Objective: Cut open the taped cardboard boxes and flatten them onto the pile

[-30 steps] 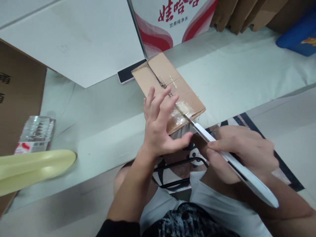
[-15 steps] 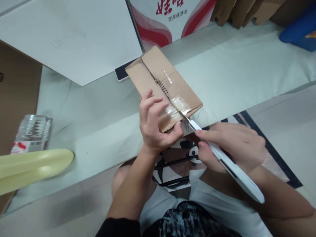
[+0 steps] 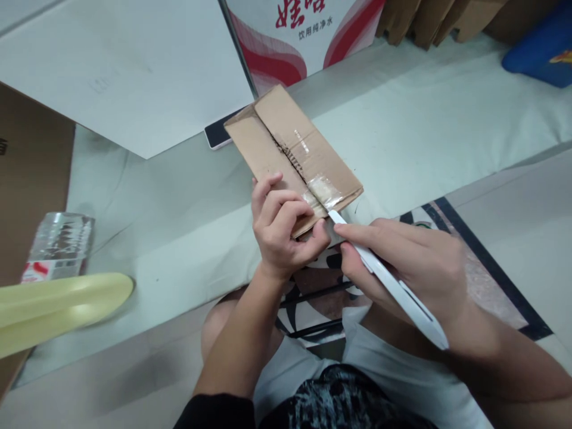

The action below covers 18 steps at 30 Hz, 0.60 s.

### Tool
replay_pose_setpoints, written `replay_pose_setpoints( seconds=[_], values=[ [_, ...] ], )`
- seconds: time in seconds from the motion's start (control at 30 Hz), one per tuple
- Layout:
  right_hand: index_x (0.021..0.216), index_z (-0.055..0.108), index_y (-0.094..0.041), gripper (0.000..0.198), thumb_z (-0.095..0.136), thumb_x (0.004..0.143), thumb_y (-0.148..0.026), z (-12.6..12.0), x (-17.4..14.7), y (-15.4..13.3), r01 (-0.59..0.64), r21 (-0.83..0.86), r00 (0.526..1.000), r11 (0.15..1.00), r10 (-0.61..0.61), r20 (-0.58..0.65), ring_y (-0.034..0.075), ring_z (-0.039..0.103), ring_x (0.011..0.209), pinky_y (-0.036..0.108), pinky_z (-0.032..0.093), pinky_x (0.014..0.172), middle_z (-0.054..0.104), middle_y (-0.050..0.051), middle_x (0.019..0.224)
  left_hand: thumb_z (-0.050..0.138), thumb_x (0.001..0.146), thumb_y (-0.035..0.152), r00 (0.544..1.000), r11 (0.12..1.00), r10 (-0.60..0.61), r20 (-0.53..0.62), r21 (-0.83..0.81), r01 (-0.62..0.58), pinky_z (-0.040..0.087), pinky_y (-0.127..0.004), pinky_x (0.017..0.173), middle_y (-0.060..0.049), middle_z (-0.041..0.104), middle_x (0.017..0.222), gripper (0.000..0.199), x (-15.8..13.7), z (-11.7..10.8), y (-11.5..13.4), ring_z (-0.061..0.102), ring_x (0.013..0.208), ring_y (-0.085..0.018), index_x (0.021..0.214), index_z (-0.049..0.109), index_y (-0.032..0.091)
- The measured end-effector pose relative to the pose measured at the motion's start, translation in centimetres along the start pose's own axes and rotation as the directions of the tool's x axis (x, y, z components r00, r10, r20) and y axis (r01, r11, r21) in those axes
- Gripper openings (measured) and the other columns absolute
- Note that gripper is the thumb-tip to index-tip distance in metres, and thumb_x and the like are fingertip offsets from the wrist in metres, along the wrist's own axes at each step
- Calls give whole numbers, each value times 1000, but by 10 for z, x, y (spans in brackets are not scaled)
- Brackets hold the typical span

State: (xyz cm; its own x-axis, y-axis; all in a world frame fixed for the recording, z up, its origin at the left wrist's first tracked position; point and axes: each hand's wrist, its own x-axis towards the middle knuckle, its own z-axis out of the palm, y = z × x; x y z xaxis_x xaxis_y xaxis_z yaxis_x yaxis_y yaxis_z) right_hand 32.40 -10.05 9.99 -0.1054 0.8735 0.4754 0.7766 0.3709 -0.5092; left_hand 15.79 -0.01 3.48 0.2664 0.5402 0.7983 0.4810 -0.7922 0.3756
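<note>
A brown cardboard box lies at a slant near the table's front edge, with a seam along its top and clear tape at the near end. My left hand grips its near left corner, fingers bent over the top and thumb at the near side. In my right hand is a white utility knife, index finger stretched along its front. The knife's tip meets the seam at the box's near edge, and its blade is mostly hidden there.
A dark flat device lies behind the box, beside a large white panel. A printed carton stands at the back. To the left are a clear plastic bottle and a yellow object; a blue container is at far right.
My right hand has pushed the knife forward and left, so its blade shows less and its white body reaches the box edge. The left fingers have curled more over the box.
</note>
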Motion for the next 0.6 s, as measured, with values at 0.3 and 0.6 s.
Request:
replay_pose_setpoints(
  seconds=[0.3, 0.6],
  values=[
    [110, 69, -19, 20, 63, 92, -14, -17, -6, -5, 45, -23, 999, 999, -45, 6, 13, 65, 58, 28, 50, 52, 70, -1, 71, 63, 86, 40, 998, 998, 53, 32, -41, -52, 48, -56, 109, -3, 59, 80, 16, 1, 0, -3, 62, 113, -30, 84, 56, 26],
    [108, 68, -26, 28, 68, 84, -11, -20, -12, -8, 65, -32, 988, 997, -69, -136, 16, 66, 54, 31, 56, 49, 70, -3, 68, 67, 85, 49, 997, 995, 51, 52, -83, -47, 42, -58, 115, -3, 61, 81, 24, -4, 1, -2, 62, 115, -31, 85, 56, 26]
  ],
)
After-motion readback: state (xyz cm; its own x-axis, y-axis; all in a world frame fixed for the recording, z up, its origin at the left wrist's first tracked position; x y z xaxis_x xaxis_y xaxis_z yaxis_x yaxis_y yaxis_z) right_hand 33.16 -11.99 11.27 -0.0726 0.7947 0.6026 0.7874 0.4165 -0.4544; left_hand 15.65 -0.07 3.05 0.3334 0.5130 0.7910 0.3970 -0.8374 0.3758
